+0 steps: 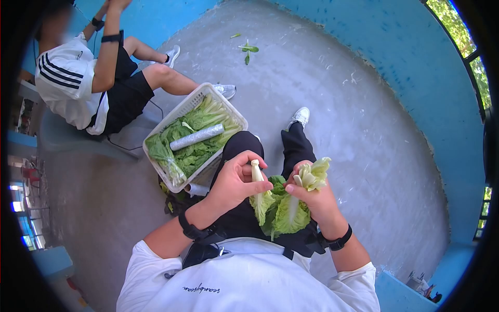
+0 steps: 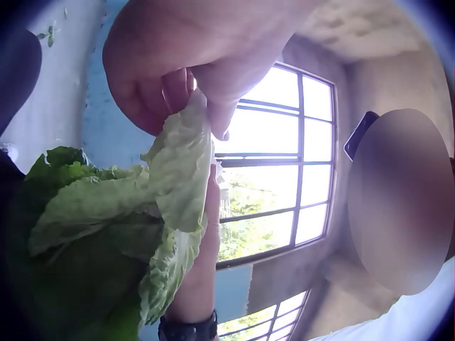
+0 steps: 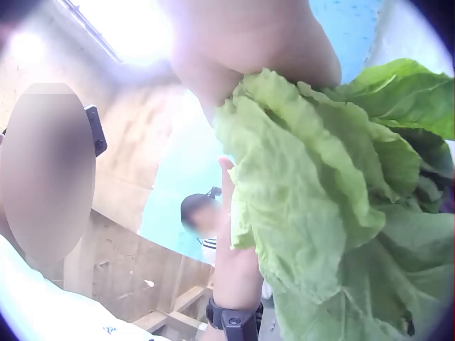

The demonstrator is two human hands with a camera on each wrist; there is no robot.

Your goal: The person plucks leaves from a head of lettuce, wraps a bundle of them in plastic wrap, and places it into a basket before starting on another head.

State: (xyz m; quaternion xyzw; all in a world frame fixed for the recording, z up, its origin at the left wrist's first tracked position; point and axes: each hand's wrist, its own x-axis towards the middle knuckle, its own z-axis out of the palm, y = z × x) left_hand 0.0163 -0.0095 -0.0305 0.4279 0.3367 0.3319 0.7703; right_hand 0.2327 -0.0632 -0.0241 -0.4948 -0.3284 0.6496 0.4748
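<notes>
My left hand [image 1: 234,181] pinches a single lettuce leaf [image 1: 261,202] near its pale stem end, which points up. In the left wrist view that leaf [image 2: 183,170] hangs below the curled fingers of my left hand [image 2: 192,50]. My right hand [image 1: 318,202] grips a lettuce head [image 1: 292,214], its pale stem end up above the thumb and its broad green leaves hanging over my lap. The right wrist view shows the ruffled leaves of the lettuce [image 3: 291,177] under my right hand [image 3: 256,35], hiding most of its fingers.
A white plastic crate [image 1: 238,115] full of lettuce stands left of my knees, with a shiny roll [image 1: 196,137] lying on top. Another roll [image 1: 196,189] is beside it. A seated person [image 1: 67,78] is beyond the crate. Loose leaves [image 1: 249,49] lie on the grey floor.
</notes>
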